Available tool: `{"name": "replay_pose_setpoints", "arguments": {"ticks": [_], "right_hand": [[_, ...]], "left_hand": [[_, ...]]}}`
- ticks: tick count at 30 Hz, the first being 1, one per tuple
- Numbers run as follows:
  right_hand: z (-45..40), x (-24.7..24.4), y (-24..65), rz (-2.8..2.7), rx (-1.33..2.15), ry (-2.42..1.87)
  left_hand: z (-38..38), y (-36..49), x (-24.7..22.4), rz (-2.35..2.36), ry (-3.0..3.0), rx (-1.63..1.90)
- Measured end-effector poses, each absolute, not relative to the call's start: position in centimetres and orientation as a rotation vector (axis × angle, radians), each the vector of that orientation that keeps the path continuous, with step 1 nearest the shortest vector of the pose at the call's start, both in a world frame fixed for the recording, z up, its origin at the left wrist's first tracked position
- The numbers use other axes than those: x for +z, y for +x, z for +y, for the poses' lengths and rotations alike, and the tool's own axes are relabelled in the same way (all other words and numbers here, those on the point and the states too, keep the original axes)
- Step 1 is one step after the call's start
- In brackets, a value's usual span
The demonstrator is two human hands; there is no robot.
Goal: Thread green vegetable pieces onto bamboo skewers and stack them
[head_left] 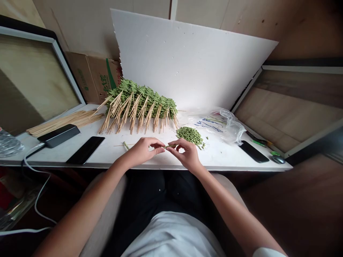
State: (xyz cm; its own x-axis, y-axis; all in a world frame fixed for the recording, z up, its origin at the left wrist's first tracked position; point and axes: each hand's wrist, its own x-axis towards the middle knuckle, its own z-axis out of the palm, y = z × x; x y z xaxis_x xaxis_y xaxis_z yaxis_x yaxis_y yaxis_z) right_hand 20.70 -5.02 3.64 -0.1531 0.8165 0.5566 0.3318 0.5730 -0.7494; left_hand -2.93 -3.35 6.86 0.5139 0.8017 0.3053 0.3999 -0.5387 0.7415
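Over the front of the white table, my left hand (146,151) and my right hand (187,153) face each other, fingertips pinched. Between them is a short green bean piece (170,146), its right end in my right fingers. My left fingertips close at its left end; whether they grip the bean or a thin stick is too small to tell. Just beyond my right hand lies a heap of cut green bean pieces (190,135). Beside my left wrist are a loose bean piece (124,144) and a thin wooden skewer (117,145). Behind, green bean skewers (144,98) are stacked high, bare sticks facing me.
Bare wooden skewers (64,121) lie at the left, near a dark box-shaped device (59,135) and a black phone (85,150). Rightward are a clear plastic bag (232,125), another dark phone (253,151) and a computer mouse (278,159). A white board (187,60) stands behind.
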Motion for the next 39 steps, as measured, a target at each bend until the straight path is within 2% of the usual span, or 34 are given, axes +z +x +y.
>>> {"name": "replay_pose_setpoints", "arguments": {"ticks": [7, 19, 26, 32, 39], "right_hand": [[-5.0, 3.4, 21.0, -1.618, 0.684, -0.880], [-5.2, 4.7, 21.7, -1.908, 0.273, -0.787], [-5.3, 4.6, 21.1, -1.928, 0.279, -0.818], [-5.0, 3.6, 20.8, -1.862, 0.478, -0.789], [-4.1, 1.5, 20.4, -1.537, 1.158, -0.647]], "left_hand": [[-3.6, -2.4, 6.7, 0.914, 2.215, 0.862], [-3.6, -2.4, 6.7, 0.882, 2.315, 1.019], [-3.1, -2.0, 5.8, 0.860, 2.270, 1.069], [-3.1, -1.2, 4.7, 0.775, 2.217, 1.038], [-2.9, -0.5, 4.0, 0.638, 2.038, 1.082]]}}
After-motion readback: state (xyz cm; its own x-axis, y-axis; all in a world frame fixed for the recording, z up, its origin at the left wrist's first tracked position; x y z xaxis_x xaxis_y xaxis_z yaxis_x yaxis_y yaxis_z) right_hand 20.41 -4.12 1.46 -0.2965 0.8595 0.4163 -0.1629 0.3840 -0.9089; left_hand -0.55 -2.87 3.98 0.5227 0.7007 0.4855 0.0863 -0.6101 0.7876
